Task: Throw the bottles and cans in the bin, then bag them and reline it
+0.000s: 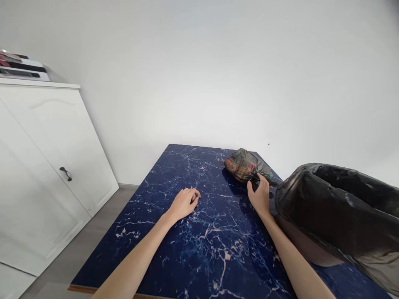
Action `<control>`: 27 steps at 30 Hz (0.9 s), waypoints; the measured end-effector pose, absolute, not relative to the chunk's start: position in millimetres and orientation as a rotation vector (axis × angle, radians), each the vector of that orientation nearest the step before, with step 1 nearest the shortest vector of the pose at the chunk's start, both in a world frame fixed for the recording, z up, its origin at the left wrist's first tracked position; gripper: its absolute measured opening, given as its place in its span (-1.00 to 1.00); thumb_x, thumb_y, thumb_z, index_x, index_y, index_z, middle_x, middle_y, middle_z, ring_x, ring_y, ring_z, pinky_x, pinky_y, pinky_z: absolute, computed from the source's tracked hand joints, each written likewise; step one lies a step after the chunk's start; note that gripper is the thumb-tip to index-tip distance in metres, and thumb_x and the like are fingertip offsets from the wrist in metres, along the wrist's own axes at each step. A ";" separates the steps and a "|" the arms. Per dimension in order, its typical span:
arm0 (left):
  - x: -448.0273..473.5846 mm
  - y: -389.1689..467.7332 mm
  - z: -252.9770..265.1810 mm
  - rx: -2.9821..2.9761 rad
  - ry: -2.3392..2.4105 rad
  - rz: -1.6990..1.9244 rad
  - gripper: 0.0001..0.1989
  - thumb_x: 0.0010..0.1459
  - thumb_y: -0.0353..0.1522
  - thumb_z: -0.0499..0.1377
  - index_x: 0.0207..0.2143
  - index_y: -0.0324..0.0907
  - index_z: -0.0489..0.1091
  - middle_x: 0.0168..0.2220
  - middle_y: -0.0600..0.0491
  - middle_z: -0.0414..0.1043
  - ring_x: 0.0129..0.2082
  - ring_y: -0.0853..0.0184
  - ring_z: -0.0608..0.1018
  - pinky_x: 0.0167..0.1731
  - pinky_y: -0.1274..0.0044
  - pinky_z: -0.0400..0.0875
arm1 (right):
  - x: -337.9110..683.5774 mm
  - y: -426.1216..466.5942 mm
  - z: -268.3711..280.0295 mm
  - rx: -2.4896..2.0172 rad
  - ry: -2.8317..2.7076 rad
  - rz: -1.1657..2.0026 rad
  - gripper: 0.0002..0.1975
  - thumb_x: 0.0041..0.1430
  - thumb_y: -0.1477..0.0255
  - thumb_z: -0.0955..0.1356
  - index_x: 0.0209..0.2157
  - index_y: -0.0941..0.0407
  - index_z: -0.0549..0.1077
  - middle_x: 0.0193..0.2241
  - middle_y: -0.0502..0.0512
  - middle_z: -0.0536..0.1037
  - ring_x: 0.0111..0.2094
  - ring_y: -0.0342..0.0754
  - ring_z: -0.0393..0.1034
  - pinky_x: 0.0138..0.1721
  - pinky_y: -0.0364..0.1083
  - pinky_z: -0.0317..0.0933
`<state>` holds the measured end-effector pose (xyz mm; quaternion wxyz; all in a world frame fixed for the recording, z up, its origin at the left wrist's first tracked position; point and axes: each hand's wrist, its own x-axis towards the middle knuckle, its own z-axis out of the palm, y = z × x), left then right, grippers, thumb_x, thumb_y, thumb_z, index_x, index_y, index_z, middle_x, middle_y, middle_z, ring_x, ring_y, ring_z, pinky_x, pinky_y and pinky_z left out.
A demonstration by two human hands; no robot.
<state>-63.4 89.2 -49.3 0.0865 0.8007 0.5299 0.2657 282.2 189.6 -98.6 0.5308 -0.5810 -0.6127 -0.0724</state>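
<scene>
"Where is the knotted bag (240,163)?"

"Just left of the lined bin (314,224) and a little farther from me, lying on the blue marbled surface (202,253). Orange, red and greenish patches show through its dark plastic, but I can't make out what they are."

"And your right hand (260,196)?"

"Beside the bin's left edge, at the bag's gathered neck. My thumb and forefinger curve around it with a gap between them; my other fingers are mostly hidden, so I can't tell whether I'm gripping it."

"Your left hand (184,203)?"

"Well left of the bin, resting on the surface, loosely open with the fingers half curled. Its palm is turned out of sight."

"How much of the bin can you see?"

"Only part. Its right side is cut off, my right forearm covers some of its lower left, and black plastic drapes over most of the rest. A brownish pink strip of its body shows below. The inside is too dark to read."

"Anything else unclear?"

"Far to the bin's left, a white cabinet (46,166) is cut off, and so are the black-and-white things (23,68) on top of it; I can't name them."
</scene>
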 end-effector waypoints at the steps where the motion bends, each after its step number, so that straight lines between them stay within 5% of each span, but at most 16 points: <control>1: -63.4 89.0 -48.8 2.387 1.580 0.792 -0.82 0.40 -0.37 0.07 -0.13 -0.08 0.49 -0.42 0.09 0.47 -0.27 0.17 0.54 -0.10 0.35 0.38 | 280.4 191.0 -101.5 -1.377 -1.482 -0.146 -0.42 0.41 0.17 0.24 0.31 0.21 0.29 0.20 0.46 0.44 0.26 0.28 0.33 0.27 0.26 0.22; 8: -64.1 88.0 -47.0 2.397 1.586 0.791 -0.82 0.40 -0.38 0.07 -0.12 -0.08 0.49 -0.42 0.09 0.48 -0.26 0.17 0.55 -0.11 0.35 0.38 | 262.1 183.4 -96.2 -1.274 -1.657 -0.063 -0.53 0.42 0.15 0.28 0.20 0.13 0.43 0.00 0.26 0.63 -0.02 0.12 0.54 0.10 0.10 0.37; 14: -63.8 88.1 -46.5 2.388 1.591 0.777 -0.82 0.41 -0.38 0.08 -0.12 -0.07 0.48 -0.40 0.08 0.49 -0.24 0.16 0.56 -0.10 0.35 0.37 | 263.1 173.3 -81.3 -1.328 -1.615 -0.194 -0.60 0.48 0.29 0.19 0.16 0.11 0.48 0.15 0.31 0.56 0.21 0.26 0.34 0.24 0.24 0.18; 22: -63.0 87.9 -44.5 2.379 1.587 0.750 -0.79 0.43 -0.34 0.04 -0.09 -0.08 0.48 -0.40 0.07 0.48 -0.25 0.15 0.54 -0.07 0.32 0.38 | 257.5 174.0 -91.4 -1.420 -1.774 -0.132 -0.56 0.45 0.35 0.17 0.26 0.12 0.38 0.03 0.26 0.61 -0.23 0.10 0.54 -0.18 0.04 0.34; 27: -62.9 87.9 -43.9 2.384 1.588 0.753 -0.78 0.43 -0.32 0.04 -0.10 -0.07 0.48 -0.40 0.07 0.48 -0.25 0.16 0.54 -0.08 0.33 0.38 | 256.3 174.7 -95.0 -1.487 -1.815 -0.108 -0.54 0.40 0.29 0.24 0.24 0.14 0.39 -0.22 0.15 0.62 -0.28 0.09 0.54 -0.26 -0.01 0.30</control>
